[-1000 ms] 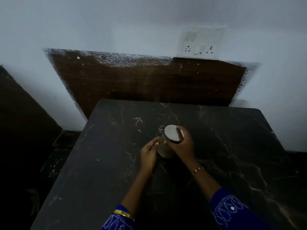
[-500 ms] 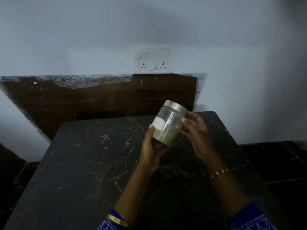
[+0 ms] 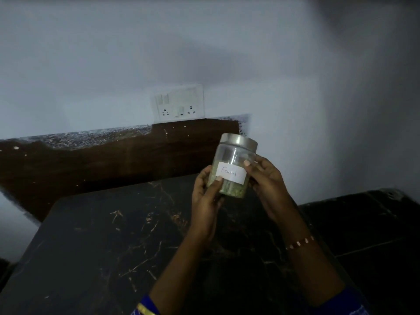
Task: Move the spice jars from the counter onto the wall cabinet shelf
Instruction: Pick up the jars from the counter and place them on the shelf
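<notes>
Clear glass spice jar with a silver metal lid, white handwritten label and green contents, held tilted above the black marble tabletop. Left hand and right hand fingers clamp its sides. White wall socket behind.

Both hands, left hand and right hand, hold spice jar above counter.

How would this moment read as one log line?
jar: lifted off counter | left hand: holding | right hand: holding | shelf: unseen
</notes>
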Demonstrator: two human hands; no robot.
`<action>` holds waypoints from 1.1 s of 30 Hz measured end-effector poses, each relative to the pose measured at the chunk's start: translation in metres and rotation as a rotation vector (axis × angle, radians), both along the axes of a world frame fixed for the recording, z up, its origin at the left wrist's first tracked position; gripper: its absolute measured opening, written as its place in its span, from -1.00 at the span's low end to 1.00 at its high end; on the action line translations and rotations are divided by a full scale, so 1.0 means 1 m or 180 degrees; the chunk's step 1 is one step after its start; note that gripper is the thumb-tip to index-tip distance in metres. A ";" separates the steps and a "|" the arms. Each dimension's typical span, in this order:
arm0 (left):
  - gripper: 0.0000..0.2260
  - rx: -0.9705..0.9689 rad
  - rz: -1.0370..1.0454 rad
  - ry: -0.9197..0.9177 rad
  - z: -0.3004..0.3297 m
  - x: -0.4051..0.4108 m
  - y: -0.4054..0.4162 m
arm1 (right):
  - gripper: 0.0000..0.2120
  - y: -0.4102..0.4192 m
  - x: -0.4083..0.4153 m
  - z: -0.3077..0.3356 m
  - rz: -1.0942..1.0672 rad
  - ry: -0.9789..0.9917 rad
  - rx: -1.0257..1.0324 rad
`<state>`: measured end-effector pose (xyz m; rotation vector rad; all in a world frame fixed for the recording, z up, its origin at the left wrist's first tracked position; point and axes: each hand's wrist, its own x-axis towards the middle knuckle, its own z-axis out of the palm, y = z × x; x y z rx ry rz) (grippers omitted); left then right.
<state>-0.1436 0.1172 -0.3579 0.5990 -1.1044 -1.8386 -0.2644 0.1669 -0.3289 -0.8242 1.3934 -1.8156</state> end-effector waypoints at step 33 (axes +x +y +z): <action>-0.57 -0.3730 0.1435 -0.0992 0.398 -0.227 -0.069 | -0.38 -0.057 -0.213 0.369 -0.1383 0.2444 -0.1901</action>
